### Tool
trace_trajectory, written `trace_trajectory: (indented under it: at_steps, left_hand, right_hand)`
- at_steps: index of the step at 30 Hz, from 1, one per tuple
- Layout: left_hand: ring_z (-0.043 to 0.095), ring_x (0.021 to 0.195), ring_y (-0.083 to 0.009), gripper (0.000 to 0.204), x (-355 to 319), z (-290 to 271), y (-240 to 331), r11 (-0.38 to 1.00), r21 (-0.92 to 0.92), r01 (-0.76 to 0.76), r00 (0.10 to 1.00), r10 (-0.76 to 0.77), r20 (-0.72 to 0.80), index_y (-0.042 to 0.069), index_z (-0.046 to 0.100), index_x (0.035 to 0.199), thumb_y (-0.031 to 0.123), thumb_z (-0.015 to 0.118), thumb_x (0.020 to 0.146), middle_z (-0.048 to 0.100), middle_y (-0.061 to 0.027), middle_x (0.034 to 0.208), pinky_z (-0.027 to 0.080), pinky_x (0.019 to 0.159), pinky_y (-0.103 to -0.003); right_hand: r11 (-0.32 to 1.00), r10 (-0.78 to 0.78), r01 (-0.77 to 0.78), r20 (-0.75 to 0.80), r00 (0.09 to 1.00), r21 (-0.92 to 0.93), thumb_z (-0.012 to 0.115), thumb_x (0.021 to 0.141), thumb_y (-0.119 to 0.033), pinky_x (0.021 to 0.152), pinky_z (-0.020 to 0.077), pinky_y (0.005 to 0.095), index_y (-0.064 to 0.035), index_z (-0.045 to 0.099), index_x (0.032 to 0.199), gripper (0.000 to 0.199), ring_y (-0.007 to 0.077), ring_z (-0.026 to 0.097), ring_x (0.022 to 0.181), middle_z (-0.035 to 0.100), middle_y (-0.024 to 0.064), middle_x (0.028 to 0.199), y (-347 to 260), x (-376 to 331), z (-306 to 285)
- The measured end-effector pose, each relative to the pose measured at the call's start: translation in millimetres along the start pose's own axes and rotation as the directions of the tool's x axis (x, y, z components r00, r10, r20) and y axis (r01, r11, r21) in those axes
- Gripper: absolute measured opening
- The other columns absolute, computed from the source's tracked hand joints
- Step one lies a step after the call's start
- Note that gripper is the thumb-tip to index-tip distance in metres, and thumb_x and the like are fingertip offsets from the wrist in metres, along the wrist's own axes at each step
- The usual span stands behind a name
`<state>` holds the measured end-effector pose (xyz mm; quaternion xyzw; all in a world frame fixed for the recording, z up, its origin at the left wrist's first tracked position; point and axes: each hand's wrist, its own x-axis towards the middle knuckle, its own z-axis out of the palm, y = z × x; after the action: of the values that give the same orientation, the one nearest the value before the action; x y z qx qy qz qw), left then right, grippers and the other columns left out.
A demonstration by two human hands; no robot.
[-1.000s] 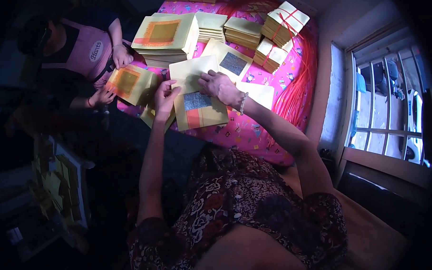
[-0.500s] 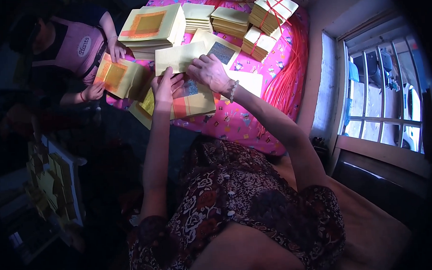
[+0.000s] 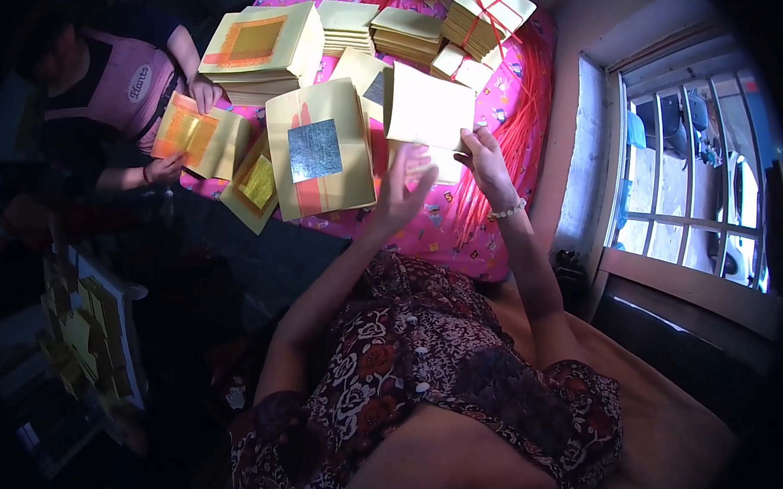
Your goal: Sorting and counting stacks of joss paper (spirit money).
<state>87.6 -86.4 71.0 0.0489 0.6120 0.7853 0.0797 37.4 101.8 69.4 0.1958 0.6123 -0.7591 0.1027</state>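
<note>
My right hand (image 3: 485, 162) pinches the lower right corner of a pale yellow folded paper (image 3: 432, 108), brightly lit and held above the pink cloth. Beneath this paper's lower edge my left hand (image 3: 403, 191) is lifted, blurred by motion, its fingers apart and nothing seen in it. To its left lies a stack of yellow paper (image 3: 352, 173); the top sheet bears a silver square (image 3: 315, 150) over a red-orange band. Partly behind the held paper is another sheet with a dark silver patch (image 3: 374, 88).
A co-worker in a pink apron (image 3: 114, 82) holds a sheet with an orange-gold patch (image 3: 185, 135) at the left. Paper stacks (image 3: 264, 55) line the back, beside bundles tied with red string (image 3: 487, 21). Red strands (image 3: 521, 128) hang along the right edge. A barred window (image 3: 691, 174) is further right.
The paper has moved right, off the silver-square stack, now uncovered, and turned to a lit face. My right hand has shifted to its lower right corner; my left hand has come away and moved right.
</note>
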Motion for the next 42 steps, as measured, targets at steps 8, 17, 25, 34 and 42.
trace_trajectory:
  at_steps: [8,17,25,34,42]
  left_hand:
    - [0.027,0.139,-0.0387,0.085,-23.6,-2.1,-120.8,0.333,0.928,-0.169,0.974,-0.086,0.208,-0.002,0.031,0.144,0.024,0.067,0.072,0.035,-0.0225,0.145,0.023,0.114,-0.05]
    - [0.033,0.136,-0.0378,0.074,-29.5,-8.4,-147.8,0.237,0.947,-0.217,0.974,-0.008,0.225,0.001,0.037,0.143,0.019,0.063,0.076,0.038,-0.0192,0.142,0.028,0.112,-0.051]
    - [0.045,0.126,-0.0371,0.052,-30.1,-7.0,-137.6,0.179,0.949,-0.259,0.962,0.138,0.236,-0.004,0.047,0.132,0.013,0.055,0.083,0.048,-0.02,0.132,0.039,0.103,-0.049]
    - [0.04,0.13,-0.0364,0.061,-34.2,-11.1,-141.0,0.093,0.95,-0.3,0.951,0.112,0.289,-0.003,0.043,0.136,0.014,0.059,0.08,0.043,-0.0192,0.137,0.035,0.105,-0.051]
    - [0.042,0.128,-0.0379,0.056,-22.0,-5.1,-115.8,0.275,0.955,-0.113,0.962,-0.209,0.174,0.0,0.049,0.13,0.018,0.061,0.078,0.047,-0.0191,0.13,0.036,0.104,-0.05]
  right_hand:
    - [0.99,0.061,-0.067,-0.047,0.997,-0.121,0.058,0.097,-0.022,0.065,0.0517,0.0252,-0.0071,0.055,0.111,0.02,0.0099,0.06,0.081,0.062,0.0017,0.095,103.7,19.1,-48.0]
    - [0.705,-0.23,0.058,-0.151,0.961,-0.707,0.061,0.093,-0.021,0.061,0.0505,0.0306,-0.0022,0.058,0.107,0.024,0.0169,0.064,0.076,0.068,0.0086,0.09,135.8,28.9,-51.3]
    - [0.624,-0.316,0.142,-0.082,0.945,-0.768,0.062,0.088,-0.023,0.07,0.0502,0.0434,-0.0012,0.056,0.101,0.026,0.0333,0.067,0.08,0.067,0.0175,0.087,123.0,25.6,-41.6]
    - [0.653,-0.291,0.177,-0.028,0.956,-0.737,0.061,0.09,-0.02,0.062,0.051,0.0402,-0.0031,0.054,0.106,0.024,0.0274,0.067,0.072,0.066,0.0144,0.082,130.8,25.1,-46.4]
    - [0.555,-0.352,0.125,-0.096,0.931,-0.823,0.061,0.087,-0.019,0.063,0.0479,0.0478,-0.0036,0.053,0.104,0.024,0.0385,0.065,0.073,0.065,0.0201,0.08,131.5,23.3,-40.7]
